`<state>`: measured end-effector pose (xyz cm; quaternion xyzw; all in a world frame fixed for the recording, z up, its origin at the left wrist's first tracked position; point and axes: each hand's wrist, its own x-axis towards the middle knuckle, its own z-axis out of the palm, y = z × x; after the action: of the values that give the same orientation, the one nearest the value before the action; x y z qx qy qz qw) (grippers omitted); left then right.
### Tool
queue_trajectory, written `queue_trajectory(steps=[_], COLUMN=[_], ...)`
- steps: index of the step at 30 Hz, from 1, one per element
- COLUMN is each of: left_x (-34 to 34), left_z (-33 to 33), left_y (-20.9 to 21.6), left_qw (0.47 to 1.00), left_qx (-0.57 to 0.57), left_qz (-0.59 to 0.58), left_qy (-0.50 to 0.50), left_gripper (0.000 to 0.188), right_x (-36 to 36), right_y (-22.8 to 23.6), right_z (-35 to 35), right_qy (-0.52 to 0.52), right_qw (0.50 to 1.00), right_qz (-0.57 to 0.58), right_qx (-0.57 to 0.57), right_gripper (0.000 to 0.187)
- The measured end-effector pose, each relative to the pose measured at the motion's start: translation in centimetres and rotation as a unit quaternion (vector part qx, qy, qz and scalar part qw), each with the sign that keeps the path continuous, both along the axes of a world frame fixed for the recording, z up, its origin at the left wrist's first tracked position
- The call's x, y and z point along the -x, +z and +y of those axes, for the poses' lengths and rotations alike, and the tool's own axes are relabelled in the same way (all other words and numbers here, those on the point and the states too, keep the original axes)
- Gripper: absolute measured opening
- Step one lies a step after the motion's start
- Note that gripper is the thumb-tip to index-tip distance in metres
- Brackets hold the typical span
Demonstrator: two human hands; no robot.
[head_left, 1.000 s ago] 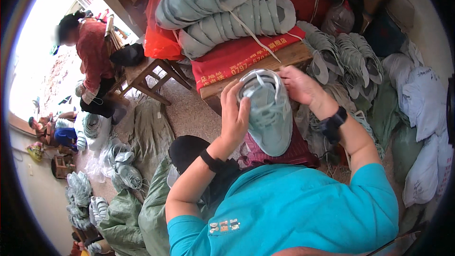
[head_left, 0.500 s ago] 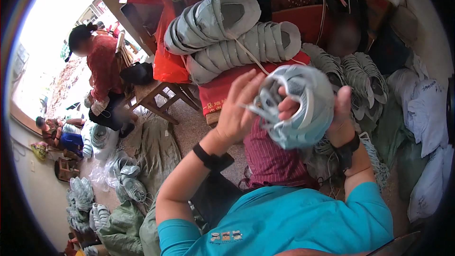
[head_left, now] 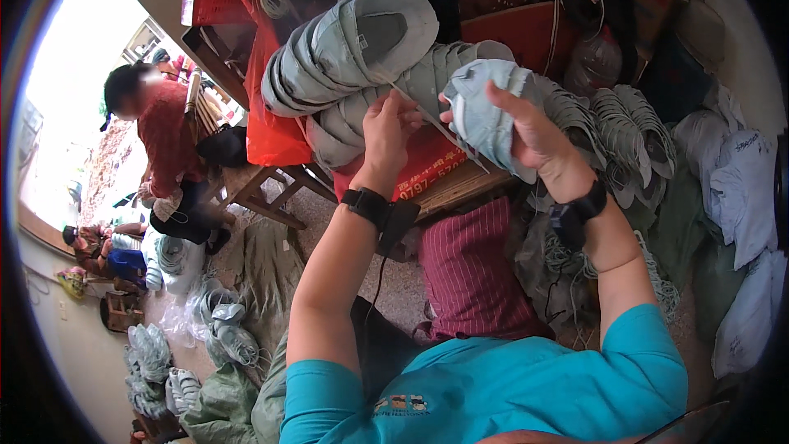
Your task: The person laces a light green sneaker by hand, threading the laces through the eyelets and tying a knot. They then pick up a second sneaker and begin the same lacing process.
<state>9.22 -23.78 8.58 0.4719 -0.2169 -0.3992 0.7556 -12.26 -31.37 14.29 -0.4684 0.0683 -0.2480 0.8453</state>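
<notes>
Nested pale grey shoe uppers point(head_left: 362, 45) form a bundle on the red-covered table, lying across a second bundle of uppers point(head_left: 456, 66). A thin white cord point(head_left: 433, 122) slants from the upper bundle toward the table's near edge. My left hand point(head_left: 388, 133) is closed, its thumb and forefinger pinching this cord beside the bundles. Raised over the table's right part, my right hand point(head_left: 538, 141) grips a small batch of pale blue-grey shoe uppers point(head_left: 486, 103), with the thumb up along its side. Some of its fingers are hidden behind the batch.
More rows of nested uppers point(head_left: 629, 136) stand right of the table. White sacks point(head_left: 744, 189) lean at the far right. On the left are a wooden stool point(head_left: 259, 189), a person in red point(head_left: 168, 136), and a seated person point(head_left: 94, 247). Bundles and green sacks point(head_left: 215, 395) cover the lower-left floor.
The held uppers have moved from in front of my chest up to the table and turned. My left hand has left their side and closed on the cord. The view has shifted slightly.
</notes>
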Motion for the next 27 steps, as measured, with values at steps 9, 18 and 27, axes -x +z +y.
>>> queue_trajectory(steps=[9,18,27], left_x=[1.7,0.3,0.8], left_z=[-0.5,2.0,7.6], left_y=[2.3,-1.1,-0.2], left_qw=[0.998,0.9,0.967], left_qx=[0.005,-0.022,-0.07], left_qz=[-0.045,-0.434,-0.238], left_qy=[-0.037,0.024,-0.051], left_gripper=[0.021,0.033,0.023], right_x=[-4.9,-4.9,-12.9], right_y=[-1.8,-1.4,4.0], right_z=[-0.7,-0.5,-3.4], right_qy=[0.023,-0.196,-0.355], right_qw=[0.997,0.87,0.702], right_qz=[0.045,0.11,0.119], right_qx=[0.051,0.439,0.606], right_gripper=[0.046,0.045,0.04])
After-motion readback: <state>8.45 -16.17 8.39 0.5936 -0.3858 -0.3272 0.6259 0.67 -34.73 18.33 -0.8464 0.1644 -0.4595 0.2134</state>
